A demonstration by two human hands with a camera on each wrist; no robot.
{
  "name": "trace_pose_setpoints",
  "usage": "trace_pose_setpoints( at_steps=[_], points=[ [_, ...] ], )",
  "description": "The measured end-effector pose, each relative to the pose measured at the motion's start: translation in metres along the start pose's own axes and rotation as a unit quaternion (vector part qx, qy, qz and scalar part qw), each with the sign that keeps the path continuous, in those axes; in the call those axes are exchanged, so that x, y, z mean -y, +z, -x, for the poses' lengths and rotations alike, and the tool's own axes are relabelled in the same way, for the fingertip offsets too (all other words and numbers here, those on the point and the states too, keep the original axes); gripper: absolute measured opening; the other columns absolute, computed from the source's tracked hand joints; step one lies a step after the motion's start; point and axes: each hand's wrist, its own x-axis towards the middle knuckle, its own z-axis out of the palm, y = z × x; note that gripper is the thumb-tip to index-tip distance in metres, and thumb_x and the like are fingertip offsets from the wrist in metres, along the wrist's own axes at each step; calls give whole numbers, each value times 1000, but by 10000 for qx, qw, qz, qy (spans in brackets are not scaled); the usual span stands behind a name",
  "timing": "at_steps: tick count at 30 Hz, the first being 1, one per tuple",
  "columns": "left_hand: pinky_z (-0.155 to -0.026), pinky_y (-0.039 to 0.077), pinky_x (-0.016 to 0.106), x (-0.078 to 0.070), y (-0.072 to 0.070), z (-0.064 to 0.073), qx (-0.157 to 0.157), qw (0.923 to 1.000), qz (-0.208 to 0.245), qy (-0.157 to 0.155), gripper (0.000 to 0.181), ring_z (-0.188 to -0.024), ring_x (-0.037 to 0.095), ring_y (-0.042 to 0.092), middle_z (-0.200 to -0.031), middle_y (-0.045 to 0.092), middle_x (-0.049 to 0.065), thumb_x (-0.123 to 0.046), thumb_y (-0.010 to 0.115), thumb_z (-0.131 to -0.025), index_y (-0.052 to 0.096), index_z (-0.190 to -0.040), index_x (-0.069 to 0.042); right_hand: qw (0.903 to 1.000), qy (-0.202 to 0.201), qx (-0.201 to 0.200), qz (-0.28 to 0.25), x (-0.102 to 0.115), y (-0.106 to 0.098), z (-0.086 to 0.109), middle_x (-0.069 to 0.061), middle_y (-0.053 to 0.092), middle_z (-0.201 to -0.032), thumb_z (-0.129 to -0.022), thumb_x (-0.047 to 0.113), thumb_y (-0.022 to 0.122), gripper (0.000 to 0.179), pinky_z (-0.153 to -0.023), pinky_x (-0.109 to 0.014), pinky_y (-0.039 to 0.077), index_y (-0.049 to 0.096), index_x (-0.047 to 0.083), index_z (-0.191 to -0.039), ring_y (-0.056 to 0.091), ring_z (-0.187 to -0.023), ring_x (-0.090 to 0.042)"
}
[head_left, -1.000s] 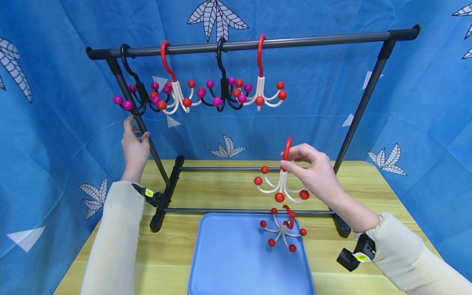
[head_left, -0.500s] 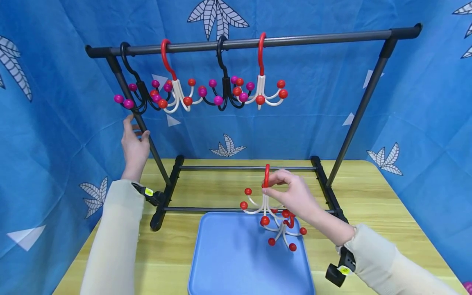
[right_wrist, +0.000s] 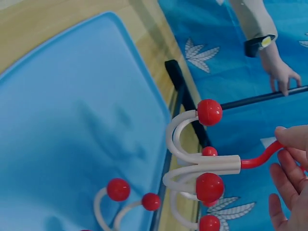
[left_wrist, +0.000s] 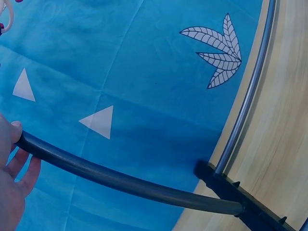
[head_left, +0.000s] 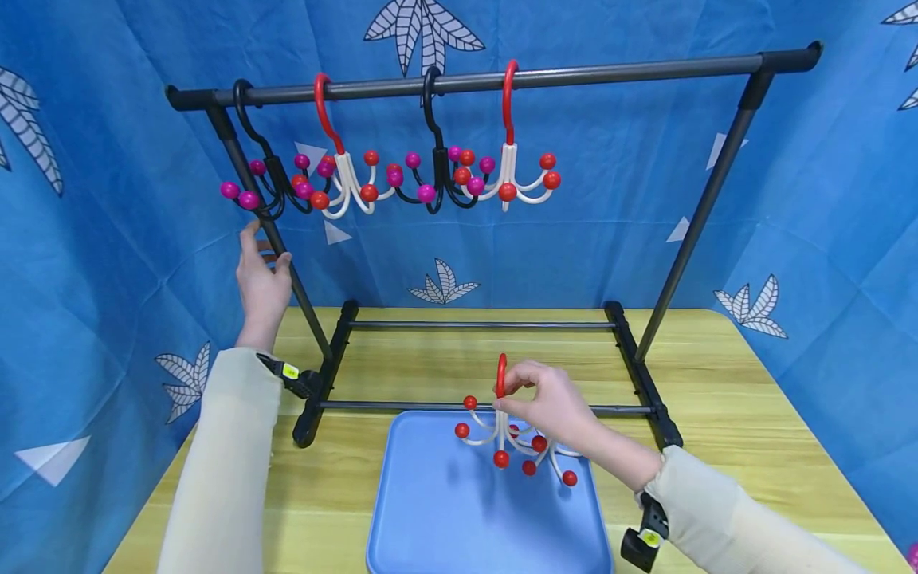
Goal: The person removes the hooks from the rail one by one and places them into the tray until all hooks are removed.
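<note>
My right hand (head_left: 548, 405) pinches the red hook of a white multi-arm hanger (right_wrist: 219, 164) tipped with red balls. In the head view this hanger is above the back of the blue tray (head_left: 430, 518), stem upright. Behind it, partly hidden by it and the hand, a second red-and-white hanger (head_left: 570, 478) sits at the tray's right side. My left hand (head_left: 263, 291) grips the left post (left_wrist: 120, 182) of the black rack, thumb on one side and fingers on the other.
Along the rack's top bar (head_left: 631, 75) hang two black hangers with magenta balls, one of them the leftmost black hanger (head_left: 274, 179), alternating with two red-and-white hangers. The rack's feet stand on a wooden table (head_left: 724, 383). A blue patterned cloth (head_left: 559, 255) surrounds the back and sides.
My right hand has brought the held hanger down and to the left, from in front of the rack's right half to over the tray. The left hand stays on the post.
</note>
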Motion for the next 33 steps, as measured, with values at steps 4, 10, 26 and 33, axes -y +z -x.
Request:
trace_pose_setpoints(
  at_steps=[4,10,26,33],
  points=[
    [-85,46,42,0,0,0,-52,10000,0,36,55,-103,30,51,-118,47,17,-11,47,-93,22,-142,-22,10000,-27,58,60,-5,7,1,9,60,-81,-73,18,75,14,-67,-26,49,62,21,-74,57,-79,-11],
    [-85,46,42,-1,-1,-1,-46,10000,11,35,55,-103,30,52,-119,48,17,-11,47,-93,23,-141,-21,9998,-25,144,-122,-8,16,3,6,58,-80,-74,15,75,13,-67,-21,50,62,17,-76,58,-73,-8],
    [-85,46,42,1,-2,0,-91,9999,9,100,55,-103,31,51,-120,47,18,-10,47,-94,23,-142,-21,9971,405,-363,-539,-19,39,9,4,59,-80,-73,11,75,14,-64,-17,50,62,14,-79,59,-69,-7],
    [-87,46,43,-1,0,0,-35,10000,47,19,53,-104,29,51,-120,47,17,-11,46,-94,23,-141,-22,9958,556,-613,-399,-20,46,8,5,56,-76,-71,11,77,19,-60,-18,49,58,15,-73,56,-66,-6]
  ],
)
